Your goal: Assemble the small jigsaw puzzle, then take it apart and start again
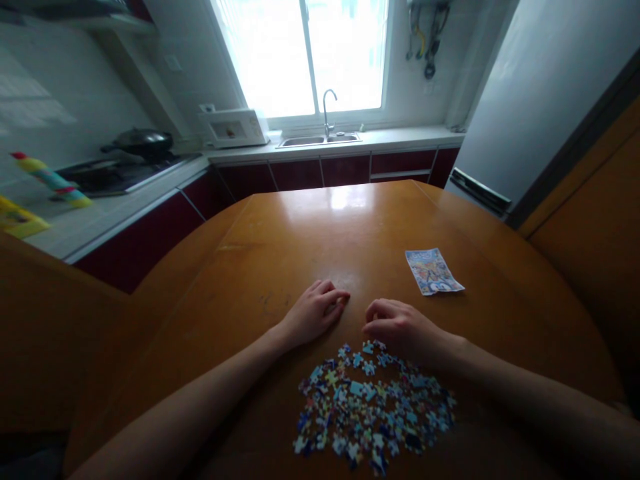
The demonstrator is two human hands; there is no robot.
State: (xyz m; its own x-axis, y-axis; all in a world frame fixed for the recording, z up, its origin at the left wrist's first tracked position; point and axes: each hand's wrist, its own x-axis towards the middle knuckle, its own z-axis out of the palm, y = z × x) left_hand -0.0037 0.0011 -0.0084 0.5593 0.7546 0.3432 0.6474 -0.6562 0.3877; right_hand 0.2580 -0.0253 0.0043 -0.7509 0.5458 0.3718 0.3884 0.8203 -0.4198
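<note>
**Two hands by a pile of puzzle bits**

From the head view, a big brown bench [310,230] with round sides fills the middle. A pile of puzzle pieces [370,400] lies near the bench's near edge, between the person's two arms [200,407]. The bits are loose and mixed up, many of them blue, and a few sit a little apart at the top of the pile.

The left hand [313,311] is on the bench, just past the pile, toward the left edge. Its grip is loosely bent, and I cannot tell if it pinches anything. The right hand [400,327] is by the pile's far right side. Its grip is curled in, and I cannot tell if a piece is inside. The two hands are near each other but not touching.

A small picture sheet [433,271] lies flat past the right hand, toward the bench's right edge. Beyond the bench's far edge are a sink [326,141], a tap [325,110] and a white microwave [233,128], under a bright window [270,60].
</note>
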